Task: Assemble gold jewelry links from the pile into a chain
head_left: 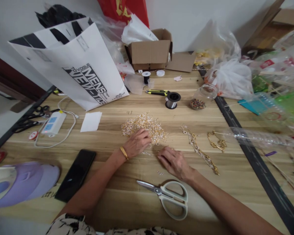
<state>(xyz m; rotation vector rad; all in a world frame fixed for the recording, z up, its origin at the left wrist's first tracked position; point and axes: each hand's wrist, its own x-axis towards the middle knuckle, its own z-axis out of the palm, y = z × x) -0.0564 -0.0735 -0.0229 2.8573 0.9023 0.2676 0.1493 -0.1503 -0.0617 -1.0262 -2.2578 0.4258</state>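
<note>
A loose pile of small gold and silver beads [143, 122] lies at the middle of the wooden table. My left hand [138, 142], with a gold bangle at the wrist, reaches the pile's near edge, fingers curled and pressed together. Whatever its fingertips pinch is too small to make out. Just right of it, my right hand [175, 162] rests low over the wood with its fingers bent together, and their tips hide anything held. A short silver chain piece [146, 153] lies between the hands. Below it sit a few tiny silver bits [160, 173] and white-handled scissors [172, 199].
Bead chains [198, 148] and a gold chain [217, 142] lie to the right. Behind are a wire spool [171, 101], a yellow cutter [158, 92] and a jar of beads [198, 103]. A phone [75, 176], power strip [54, 123] and paper bag [73, 62] stand left.
</note>
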